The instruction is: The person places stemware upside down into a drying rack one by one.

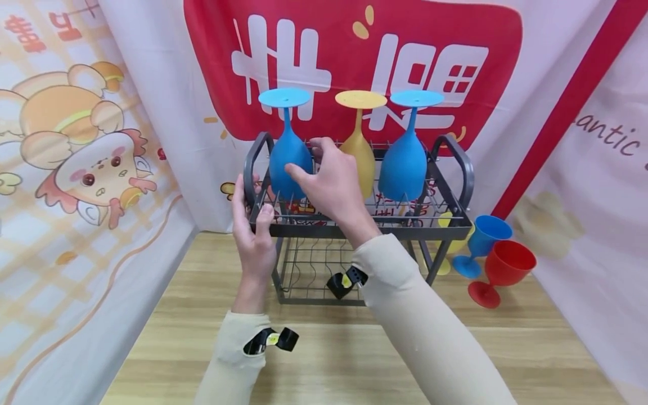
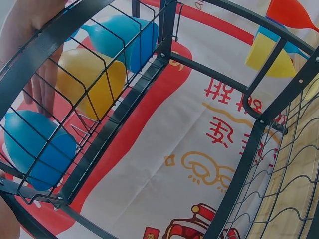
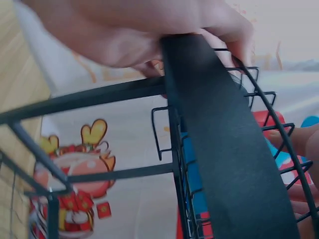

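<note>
A dark metal two-tier rack [image 1: 364, 232] has three upside-down goblets on its upper tier. The left blue goblet [image 1: 287, 160], the yellow goblet [image 1: 365, 163] and the right blue goblet [image 1: 403, 166] stand on their rims, bases up. My left hand [image 1: 253, 236] grips the rack's left end beside its raised handle, thumb in front. My right hand [image 1: 334, 177] is between the left blue goblet and the yellow one, thumb and fingers spread at the blue bowl's side. In the left wrist view, its extended fingers [image 2: 42, 92] show behind the wires.
Right of the rack, a red goblet [image 1: 508, 267], a blue goblet [image 1: 488, 236] and a yellow goblet [image 1: 458, 239], partly hidden by the frame, stand upright on the wooden table [image 1: 314, 360]. A printed cloth [image 1: 152, 73] hangs close behind and beside the rack.
</note>
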### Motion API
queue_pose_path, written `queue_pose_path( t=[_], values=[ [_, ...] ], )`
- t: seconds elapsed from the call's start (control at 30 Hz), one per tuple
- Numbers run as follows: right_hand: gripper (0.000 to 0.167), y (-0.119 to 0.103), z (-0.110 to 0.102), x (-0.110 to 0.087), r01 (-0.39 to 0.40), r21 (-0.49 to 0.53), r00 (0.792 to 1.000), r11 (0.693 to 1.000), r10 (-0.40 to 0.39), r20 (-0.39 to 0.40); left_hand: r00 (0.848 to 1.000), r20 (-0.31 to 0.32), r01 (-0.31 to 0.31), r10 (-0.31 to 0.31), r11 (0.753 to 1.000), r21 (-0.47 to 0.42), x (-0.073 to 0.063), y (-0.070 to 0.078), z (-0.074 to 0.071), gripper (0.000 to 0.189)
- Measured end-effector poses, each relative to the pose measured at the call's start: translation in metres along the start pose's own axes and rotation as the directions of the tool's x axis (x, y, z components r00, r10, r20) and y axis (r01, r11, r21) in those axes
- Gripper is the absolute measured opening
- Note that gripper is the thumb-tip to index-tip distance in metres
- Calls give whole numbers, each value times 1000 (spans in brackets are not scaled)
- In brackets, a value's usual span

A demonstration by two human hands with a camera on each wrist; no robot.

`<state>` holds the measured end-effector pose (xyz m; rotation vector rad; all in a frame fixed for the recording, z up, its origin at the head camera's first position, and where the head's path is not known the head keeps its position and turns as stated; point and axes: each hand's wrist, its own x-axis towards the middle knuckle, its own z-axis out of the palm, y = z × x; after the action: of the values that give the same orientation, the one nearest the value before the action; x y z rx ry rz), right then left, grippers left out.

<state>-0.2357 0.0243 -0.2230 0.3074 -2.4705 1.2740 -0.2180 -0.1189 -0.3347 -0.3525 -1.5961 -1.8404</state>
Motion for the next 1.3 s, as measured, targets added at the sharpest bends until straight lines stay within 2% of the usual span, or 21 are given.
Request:
queue_pose_path(
  t=[0.1, 0.2, 0.3, 0.37, 0.47, 0.63, 0.83, 0.97, 1.2, 1.3],
  values=[
    [62, 1, 2, -6, 84, -17, 991, 996, -86, -99, 1000, -3, 0, 0, 1000, -4, 0, 0, -1, 67],
    [55, 3, 3, -13, 177, -36, 966, 984, -180, -186, 1000, 0, -6, 6, 1000, -13, 1, -1, -1, 67],
    [50, 6, 2, -20, 251, -41, 941, 967, -253, -224, 1000, 2, -13, 13, 1000, -17, 1, -3, -1, 67],
    [49, 7, 0, -26, 277, -32, 933, 960, -277, -231, 1000, 1, -16, 16, 1000, -17, 0, -3, -1, 66],
    [47, 9, -6, -35, 290, 7, 934, 957, -281, -222, 1000, 2, -19, 19, 1000, -11, 0, -3, -1, 66],
    [50, 16, -21, -53, 290, 107, 947, 951, -270, -172, 1000, 3, -19, 19, 1000, -3, 1, -3, -1, 66],
    [55, 37, -41, -73, 274, 252, 960, 928, -251, -122, 999, -2, -39, 39, 999, -18, 2, -4, -3, 66],
    [55, 53, -59, -91, 238, 291, 971, 927, -217, -104, 998, -8, -58, 58, 998, -21, 2, -3, -4, 66],
    [54, 84, -93, -128, 267, 300, 958, 916, -218, -188, 998, -3, -57, 57, 998, -28, 2, -4, -3, 66],
    [55, 97, -104, -140, 242, 276, 959, 930, -186, -213, 999, -6, -49, 49, 998, -30, 2, -4, -2, 65]
  ],
)
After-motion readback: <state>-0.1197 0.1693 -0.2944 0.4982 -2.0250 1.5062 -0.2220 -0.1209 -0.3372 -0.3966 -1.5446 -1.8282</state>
